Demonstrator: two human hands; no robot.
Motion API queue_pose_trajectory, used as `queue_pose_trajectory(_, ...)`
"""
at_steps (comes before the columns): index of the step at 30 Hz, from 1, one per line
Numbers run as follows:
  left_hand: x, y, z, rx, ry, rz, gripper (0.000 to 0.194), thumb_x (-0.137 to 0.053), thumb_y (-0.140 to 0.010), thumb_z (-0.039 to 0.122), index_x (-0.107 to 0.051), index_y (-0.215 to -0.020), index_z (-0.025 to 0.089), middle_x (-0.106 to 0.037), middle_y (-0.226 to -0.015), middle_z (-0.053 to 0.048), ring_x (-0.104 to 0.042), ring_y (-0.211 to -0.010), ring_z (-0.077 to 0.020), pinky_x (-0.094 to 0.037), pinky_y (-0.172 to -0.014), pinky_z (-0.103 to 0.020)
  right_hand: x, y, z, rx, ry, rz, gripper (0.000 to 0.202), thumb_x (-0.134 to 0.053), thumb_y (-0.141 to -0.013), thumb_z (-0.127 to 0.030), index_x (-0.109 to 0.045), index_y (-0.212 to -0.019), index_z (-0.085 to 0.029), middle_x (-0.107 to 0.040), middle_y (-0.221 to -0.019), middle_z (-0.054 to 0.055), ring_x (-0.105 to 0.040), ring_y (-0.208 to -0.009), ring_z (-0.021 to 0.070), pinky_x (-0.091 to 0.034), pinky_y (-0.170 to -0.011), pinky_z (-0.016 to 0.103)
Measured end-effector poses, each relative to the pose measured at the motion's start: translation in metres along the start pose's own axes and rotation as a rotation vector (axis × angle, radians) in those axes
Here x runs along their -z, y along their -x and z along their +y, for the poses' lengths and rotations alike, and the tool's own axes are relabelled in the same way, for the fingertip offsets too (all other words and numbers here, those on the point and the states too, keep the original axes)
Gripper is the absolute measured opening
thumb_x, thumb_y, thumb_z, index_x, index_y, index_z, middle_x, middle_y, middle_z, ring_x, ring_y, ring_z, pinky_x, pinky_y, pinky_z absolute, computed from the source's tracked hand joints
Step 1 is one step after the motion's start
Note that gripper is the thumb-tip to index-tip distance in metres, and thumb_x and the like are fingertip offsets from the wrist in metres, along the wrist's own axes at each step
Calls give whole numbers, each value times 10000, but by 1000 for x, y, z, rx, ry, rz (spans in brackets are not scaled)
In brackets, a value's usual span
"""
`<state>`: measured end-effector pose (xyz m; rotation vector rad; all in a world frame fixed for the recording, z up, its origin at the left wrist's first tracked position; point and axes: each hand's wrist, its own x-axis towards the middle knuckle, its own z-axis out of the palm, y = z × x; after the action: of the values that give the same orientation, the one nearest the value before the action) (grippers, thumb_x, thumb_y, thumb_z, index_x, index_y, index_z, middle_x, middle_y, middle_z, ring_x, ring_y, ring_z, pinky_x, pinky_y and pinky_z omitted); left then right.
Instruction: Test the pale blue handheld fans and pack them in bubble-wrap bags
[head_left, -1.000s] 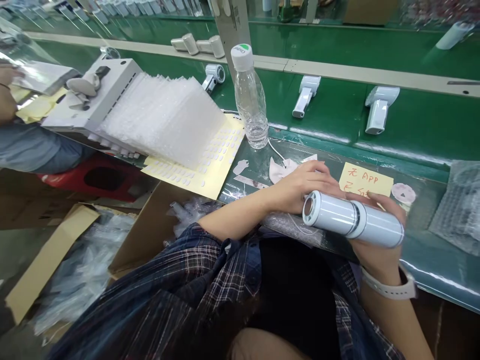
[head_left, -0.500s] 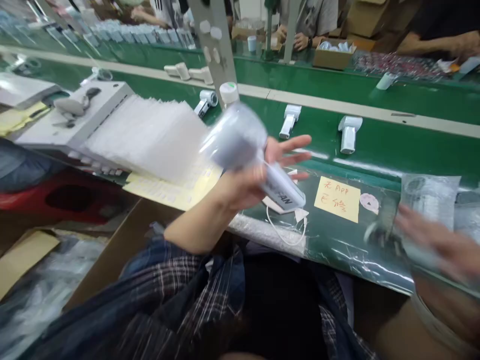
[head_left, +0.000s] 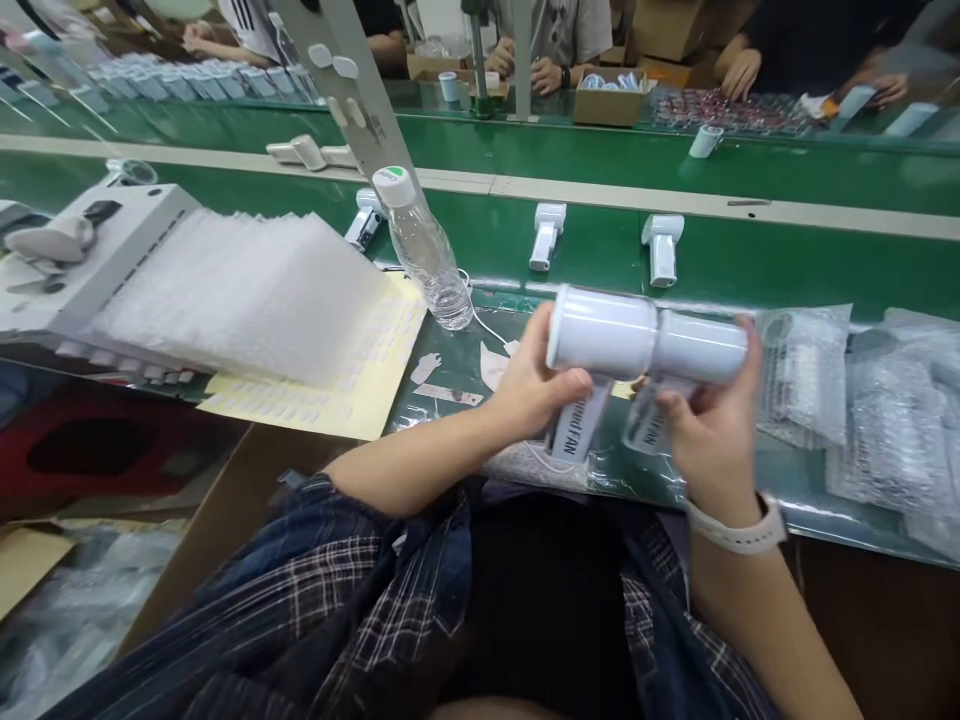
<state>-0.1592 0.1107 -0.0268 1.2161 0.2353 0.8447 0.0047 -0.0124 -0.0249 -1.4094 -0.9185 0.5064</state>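
My left hand (head_left: 534, 385) is wrapped round the head of a white handheld fan (head_left: 604, 330), whose lettered handle points down. In my right hand (head_left: 712, 420) is a second white fan (head_left: 701, 345), also with its handle downward. The two fan heads meet end to end, or nearly so, above the front edge of the green bench (head_left: 450, 400). A yellow note is mostly hidden behind the fans. Near my left forearm lie a small metal strip (head_left: 448, 395) and scraps of white paper (head_left: 426, 368).
A clear bottle (head_left: 431, 255) stands behind my left hand. White foam sheets (head_left: 247, 290) lie on yellow label sheets (head_left: 375, 400) at left. Bagged fans (head_left: 802, 375) lie at right. More fans (head_left: 547, 237) rest on the green belt (head_left: 600, 240). People work across it.
My right hand has come in from the right and now holds a second fan. The fan in my left hand has turned and moved right, beside it. The camera view has shifted.
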Motion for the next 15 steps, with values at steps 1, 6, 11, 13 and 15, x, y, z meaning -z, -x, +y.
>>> queue_pose_trajectory(1,-12,-2,-10,-23,-30,47,1065,-751,-807,863,-344,-1516,182,-557,-1510,-233,-666,-1331,-343,-615,-1073,-432,-10,1,2,24,-7,-102,1331,-882,-796,-683,-91,-1758,-213,-423,-1667,243,-623,-1410,301,-539,-1195,512)
queue_pose_trajectory(6,-26,-54,-37,-48,-415,-85,1133,-473,-886,985,-349,-1637,146,-295,-1746,-208,-258,-1672,-342,-264,-1396,-468,1,-24,17,-8,255,-205,1324,-819,-784,-775,-170,-1772,-181,-567,-1527,236,-645,-1340,354,-552,-1123,587)
queue_pose_trajectory(11,40,-156,-45,115,-1329,-77,791,-740,-954,633,-551,-1592,206,-28,-1839,-143,36,-1724,-359,-5,-1412,-506,67,-58,46,-198,1067,-71,1279,-920,-680,-496,-334,-1757,-132,-646,-1321,308,-624,-1212,531,-475,-1001,774)
queue_pose_trajectory(13,67,-191,-55,258,-1487,184,614,-582,-1073,510,-528,-1622,238,-92,-1832,-139,-3,-1724,-343,-16,-1400,-502,68,-50,50,-105,1236,16,1107,-864,-738,-414,-433,-1704,-83,-601,-1376,343,-538,-1321,568,-430,-1045,782)
queue_pose_trajectory(15,84,-215,-67,493,-1464,342,623,-406,-1136,402,-351,-1728,215,-322,-1735,-222,-268,-1654,-358,-184,-1358,-535,49,-29,48,72,1298,130,864,-753,-848,-400,-545,-1601,-31,-504,-1503,363,-435,-1423,558,-395,-1105,751)
